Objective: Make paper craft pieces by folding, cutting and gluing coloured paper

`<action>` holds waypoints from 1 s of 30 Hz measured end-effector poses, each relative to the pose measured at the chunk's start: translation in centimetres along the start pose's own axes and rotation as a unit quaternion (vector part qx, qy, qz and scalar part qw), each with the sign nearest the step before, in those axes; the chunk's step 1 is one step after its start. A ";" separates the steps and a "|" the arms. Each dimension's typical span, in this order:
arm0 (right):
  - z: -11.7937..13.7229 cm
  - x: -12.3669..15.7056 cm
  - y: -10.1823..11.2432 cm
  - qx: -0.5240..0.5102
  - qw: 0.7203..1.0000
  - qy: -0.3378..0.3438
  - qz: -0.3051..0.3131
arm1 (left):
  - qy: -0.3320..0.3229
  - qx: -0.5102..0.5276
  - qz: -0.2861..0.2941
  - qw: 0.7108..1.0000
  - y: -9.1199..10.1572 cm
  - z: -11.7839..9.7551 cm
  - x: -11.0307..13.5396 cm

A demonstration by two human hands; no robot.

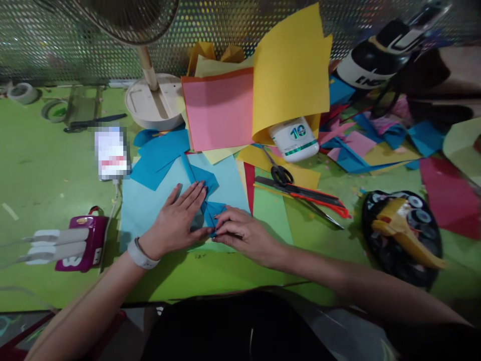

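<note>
A folded blue paper (208,181) lies on light blue sheets (150,220) at the middle of the table. My left hand (184,213) rests flat on its left side, fingers stretched out and pressing it down. At the paper's lower right end, my right hand (240,233) pinches a corner between thumb and fingers. The exact fold under the fingers is partly hidden. More blue paper pieces (156,163) lie just beyond my left hand.
Right of my hands lie scissors (281,175) and an orange-handled cutter (319,197). A tape dispenser (404,230) stands farther right. Behind are pink paper (221,110), yellow paper (291,75), a white tub (295,140) and a fan base (154,103). At left are a phone (111,153) and a purple power strip (84,243).
</note>
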State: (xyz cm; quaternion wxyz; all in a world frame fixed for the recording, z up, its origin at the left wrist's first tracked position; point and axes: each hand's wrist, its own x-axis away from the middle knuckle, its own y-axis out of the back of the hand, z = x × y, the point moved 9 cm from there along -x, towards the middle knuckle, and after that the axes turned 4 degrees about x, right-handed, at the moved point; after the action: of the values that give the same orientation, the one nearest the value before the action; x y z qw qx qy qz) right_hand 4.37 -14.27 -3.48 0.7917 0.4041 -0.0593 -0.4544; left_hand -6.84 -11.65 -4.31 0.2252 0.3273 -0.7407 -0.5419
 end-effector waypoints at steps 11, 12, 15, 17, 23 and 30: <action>0.5 0.1 0.4 0.117 0.988 -0.073 -0.071 | -0.003 0.029 -0.006 1.000 0.2 0.1 0.0; 0.6 0.1 0.6 0.126 0.986 -0.069 -0.080 | -0.004 0.030 -0.007 1.000 0.2 0.0 0.0; 0.6 0.1 0.9 0.124 0.986 -0.066 -0.096 | -0.002 0.033 -0.005 0.999 0.1 0.1 0.0; 0.1 0.0 0.9 0.110 0.986 -0.079 -0.095 | 0.002 0.033 -0.004 0.999 0.1 0.1 0.0; -1.1 -0.3 0.6 0.092 0.985 -0.117 -0.090 | -0.005 0.030 -0.003 1.000 0.1 0.0 -0.1; -0.9 -0.5 0.7 0.107 0.983 -0.117 -0.096 | -0.019 0.029 0.002 0.999 0.4 0.0 0.0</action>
State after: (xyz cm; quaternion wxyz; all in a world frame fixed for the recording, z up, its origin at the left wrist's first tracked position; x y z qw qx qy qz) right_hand 4.98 -13.16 -3.41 0.6841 0.4342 -0.1604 -0.5637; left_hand -6.88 -11.56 -3.94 0.2026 0.3218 -0.7607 -0.5261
